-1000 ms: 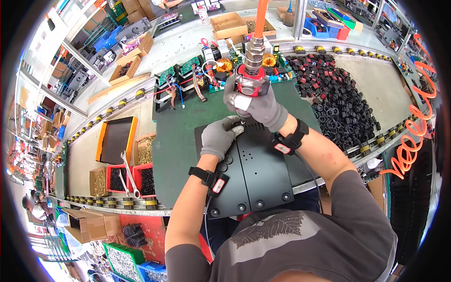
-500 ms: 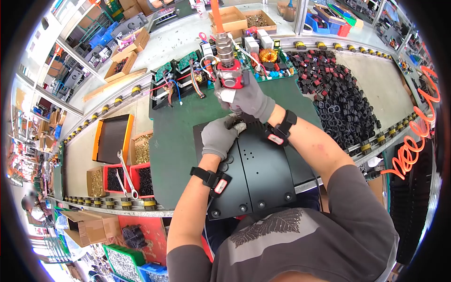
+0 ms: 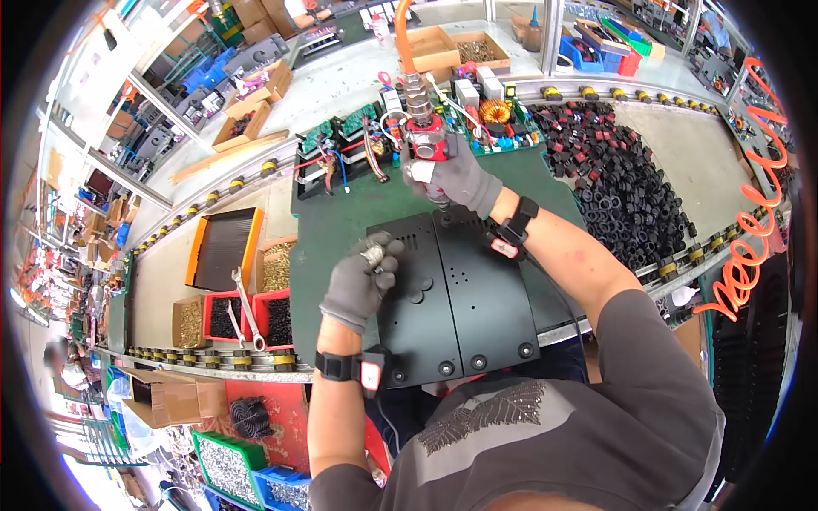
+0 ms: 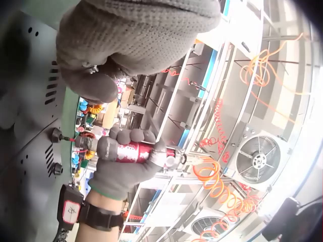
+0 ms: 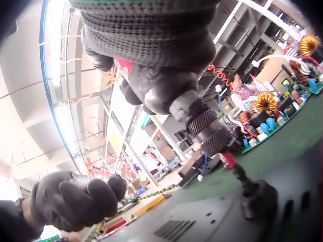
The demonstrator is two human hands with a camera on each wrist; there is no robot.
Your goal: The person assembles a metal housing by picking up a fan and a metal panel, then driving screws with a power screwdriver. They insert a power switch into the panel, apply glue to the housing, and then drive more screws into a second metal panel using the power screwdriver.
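Gloved in grey, my left hand (image 3: 356, 285) is raised over the left edge of two dark metal plates (image 3: 490, 294). Its fingers are curled, with a small shiny metal piece (image 4: 93, 69) between them in the left wrist view. My right hand (image 3: 464, 177) grips an upright red power driver (image 3: 428, 140). The driver's bit stands in a black round foot (image 5: 258, 199) at the plates' far edge. Another black foot (image 4: 56, 169) sits near it. Black feet with metal centres (image 3: 479, 363) line the near edge. Two black discs (image 3: 422, 289) lie on the left plate.
Circuit boards (image 3: 503, 132) stand beyond the plates on the green mat (image 3: 328, 230). A heap of black parts (image 3: 626, 192) lies right. Left are an orange-rimmed tray (image 3: 225, 249), red bins (image 3: 272, 320) and wrenches (image 3: 248, 311). An orange hose (image 3: 403, 38) rises from the driver.
My left hand has left the plates' far edge, moving left and nearer my body, and its fingers have curled upward. The driver moved left, then stayed upright in my right hand.
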